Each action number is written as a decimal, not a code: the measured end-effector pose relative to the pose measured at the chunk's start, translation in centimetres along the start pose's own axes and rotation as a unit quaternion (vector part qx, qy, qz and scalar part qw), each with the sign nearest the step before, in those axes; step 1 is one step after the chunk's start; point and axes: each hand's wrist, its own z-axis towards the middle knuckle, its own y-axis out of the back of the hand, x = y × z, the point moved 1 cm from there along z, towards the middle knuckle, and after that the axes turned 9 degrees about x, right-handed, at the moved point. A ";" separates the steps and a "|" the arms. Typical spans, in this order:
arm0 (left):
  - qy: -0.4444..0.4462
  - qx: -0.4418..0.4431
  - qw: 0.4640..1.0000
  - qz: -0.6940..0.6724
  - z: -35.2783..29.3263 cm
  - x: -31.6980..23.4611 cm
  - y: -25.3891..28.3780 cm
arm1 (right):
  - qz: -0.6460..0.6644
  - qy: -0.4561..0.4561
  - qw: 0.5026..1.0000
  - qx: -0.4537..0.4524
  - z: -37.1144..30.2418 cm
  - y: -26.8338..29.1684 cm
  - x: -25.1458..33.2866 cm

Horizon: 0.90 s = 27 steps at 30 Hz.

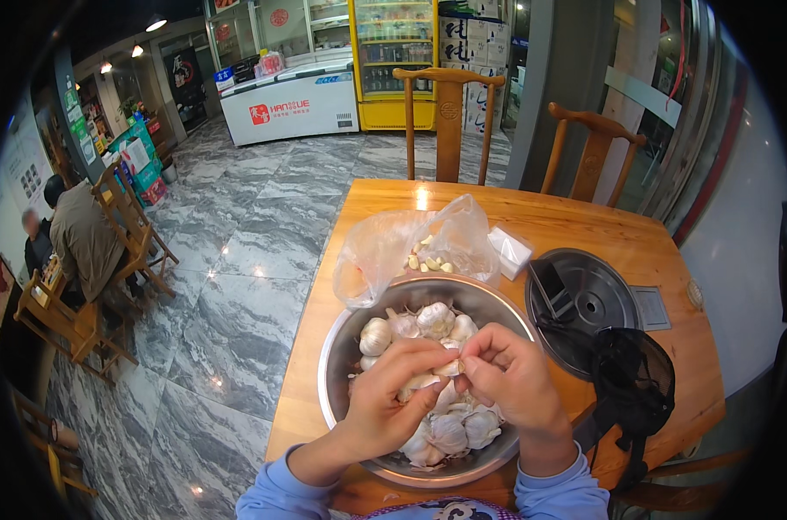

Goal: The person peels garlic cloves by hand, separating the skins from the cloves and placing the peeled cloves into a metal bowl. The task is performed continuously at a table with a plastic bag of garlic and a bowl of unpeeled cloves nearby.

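Over a wide metal bowl of garlic bulbs, both my hands meet near the bowl's middle. A garlic clove is pinched between them. My left hand closes on its left end with thumb and fingers. My right hand grips the other end, fingertips pressed together at its skin. Whole white bulbs lie around and beneath my hands, some hidden by them. Just beyond the bowl, a clear plastic bag lies open with several peeled cloves in it.
Right of the bowl, a phone stands on a dark round metal burner plate. A white tissue pack and a black mesh bag lie nearby on the wooden table. Chairs stand behind it. Two people sit far left.
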 end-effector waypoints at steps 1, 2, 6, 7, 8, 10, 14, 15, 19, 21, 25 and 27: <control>0.003 0.000 1.000 0.002 0.0 0.0 0.0 | 0.010 -0.006 1.000 0.005 0.0 0.0 0.1; 0.004 -0.001 1.000 0.005 0.0 0.0 0.1 | 0.019 -0.013 1.000 0.010 0.0 0.1 0.2; -0.001 -0.018 0.998 0.065 -0.1 -0.3 -0.1 | 0.027 -0.019 0.999 0.038 -0.2 0.3 0.6; -0.010 -0.017 0.996 0.087 -0.1 -0.4 -0.1 | 0.024 -0.019 0.999 0.044 -0.2 0.4 0.6; -0.010 -0.018 0.995 0.094 -0.1 -0.5 -0.1 | 0.019 -0.014 0.999 0.046 -0.2 0.4 0.5; -0.020 -0.039 0.993 0.110 0.0 -0.6 -0.5 | 0.016 -0.013 0.999 0.049 -0.3 0.4 0.3; -0.064 -0.035 0.986 0.148 0.2 -0.8 -0.5 | 0.030 -0.004 0.997 0.065 -0.4 0.5 0.0; -0.064 -0.039 0.986 0.151 0.1 -0.8 -0.6 | 0.039 0.004 0.997 0.073 -0.4 0.4 0.0; -0.057 -0.048 0.986 0.150 -0.1 -0.9 -0.8 | 0.023 0.030 0.996 0.080 -0.3 0.4 -0.3; -0.041 -0.056 0.989 0.133 -0.2 -1.0 -1.0 | 0.017 0.042 0.996 0.073 -0.2 0.4 -0.6; -0.073 -0.052 0.987 0.135 0.0 -0.9 -0.9 | -0.020 0.096 0.994 0.037 0.1 -0.2 -0.9; -0.077 -0.055 0.985 0.147 0.1 -0.5 -0.7 | -0.128 0.165 0.978 -0.013 0.0 -0.4 -0.6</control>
